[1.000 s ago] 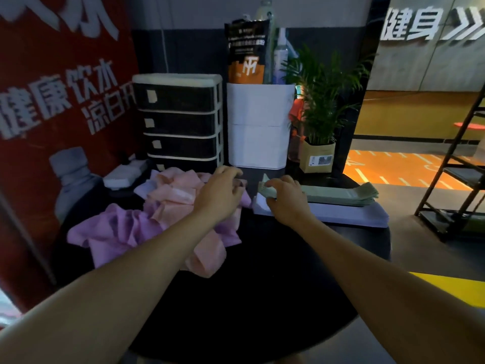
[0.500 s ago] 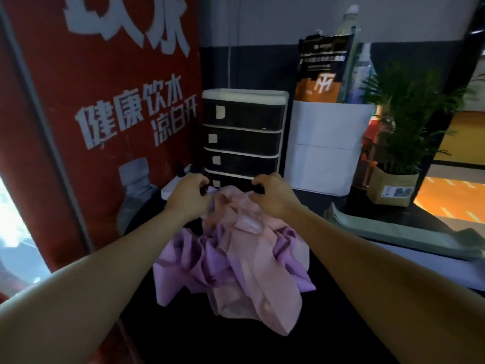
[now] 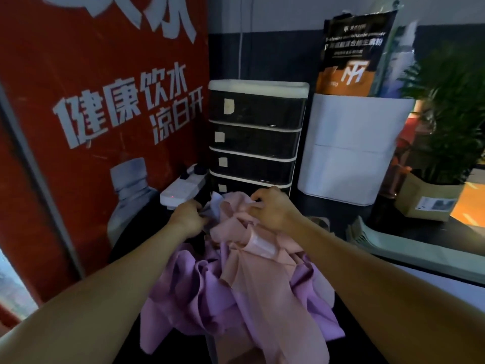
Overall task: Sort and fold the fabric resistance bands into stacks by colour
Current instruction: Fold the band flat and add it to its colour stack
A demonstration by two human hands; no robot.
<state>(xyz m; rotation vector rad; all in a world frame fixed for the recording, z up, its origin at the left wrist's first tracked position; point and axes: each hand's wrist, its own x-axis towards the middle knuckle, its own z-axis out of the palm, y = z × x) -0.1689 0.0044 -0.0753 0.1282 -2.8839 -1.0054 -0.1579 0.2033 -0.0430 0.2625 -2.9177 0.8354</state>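
fingers of the left hand (image 3: 187, 216) curled into the pale lilac band (image 3: 215, 206), fingers of the right hand (image 3: 273, 210) pinched on the pink bands (image 3: 252, 248), purple bands (image 3: 189, 292) heaped beneath, green stack (image 3: 393, 245) laid off to their right

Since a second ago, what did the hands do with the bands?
The right hand left the folded green stack and moved across to the tangled pile, where it now pinches a pink band. The left hand, which lay on top of the pile, has shifted to its far left edge and grips fabric there. The purple bands remain jumbled on the table, and the drawer unit has not moved.
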